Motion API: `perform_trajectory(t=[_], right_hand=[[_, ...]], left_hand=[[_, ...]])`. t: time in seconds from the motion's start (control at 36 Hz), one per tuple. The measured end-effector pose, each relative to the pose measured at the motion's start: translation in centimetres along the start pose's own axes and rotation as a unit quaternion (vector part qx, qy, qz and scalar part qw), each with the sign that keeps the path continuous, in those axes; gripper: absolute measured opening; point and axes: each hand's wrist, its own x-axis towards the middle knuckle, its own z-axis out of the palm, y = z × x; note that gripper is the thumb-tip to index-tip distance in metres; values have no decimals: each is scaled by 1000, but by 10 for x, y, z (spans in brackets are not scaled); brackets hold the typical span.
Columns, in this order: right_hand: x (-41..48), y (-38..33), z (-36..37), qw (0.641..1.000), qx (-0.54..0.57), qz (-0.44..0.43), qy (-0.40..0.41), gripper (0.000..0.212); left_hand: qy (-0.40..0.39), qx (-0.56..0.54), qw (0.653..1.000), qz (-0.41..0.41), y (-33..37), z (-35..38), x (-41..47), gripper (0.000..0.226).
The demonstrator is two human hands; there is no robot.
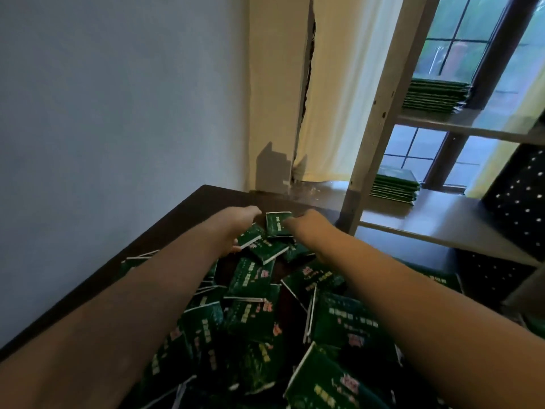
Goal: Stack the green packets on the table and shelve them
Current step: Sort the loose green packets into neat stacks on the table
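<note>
A loose heap of green packets [256,314] with white edges covers the dark table [188,208]. Both my arms reach to the far end of the heap. My right hand [309,227] grips one green packet [275,224], held nearly upright. My left hand [239,222] rests on the packets just left of it, fingers curled around another packet [250,239]. On the shelf unit to the right, one neat stack of green packets [435,94] lies on an upper shelf and another stack [393,185] lies on the lower shelf.
A pale shelf post [380,113] stands at the table's far right corner. Behind it are a window [460,36] and a cream curtain [339,93]. A blue-grey wall [118,113] runs along the left. A dark dotted cloth [519,202] hangs at the right.
</note>
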Motion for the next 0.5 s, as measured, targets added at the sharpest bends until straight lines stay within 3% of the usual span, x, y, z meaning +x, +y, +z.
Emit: perform_trajectory(t=[0.14,0.25,0.36,0.5], right_hand=[[24,-17,-7,998,7,64,-21,30],[36,-23,-10,990,23,138,-25,48],[46,-39,-14,977,40,206,-24,54],[57,-46,-13,960,57,272,-41,58]], left_hand=[[9,-9,999,-45,28,-9,-2,33],[27,-17,994,-105,35,-26,11,22],[46,-34,987,-152,41,-43,31,70],[34,-75,977,-198,44,-45,43,73]])
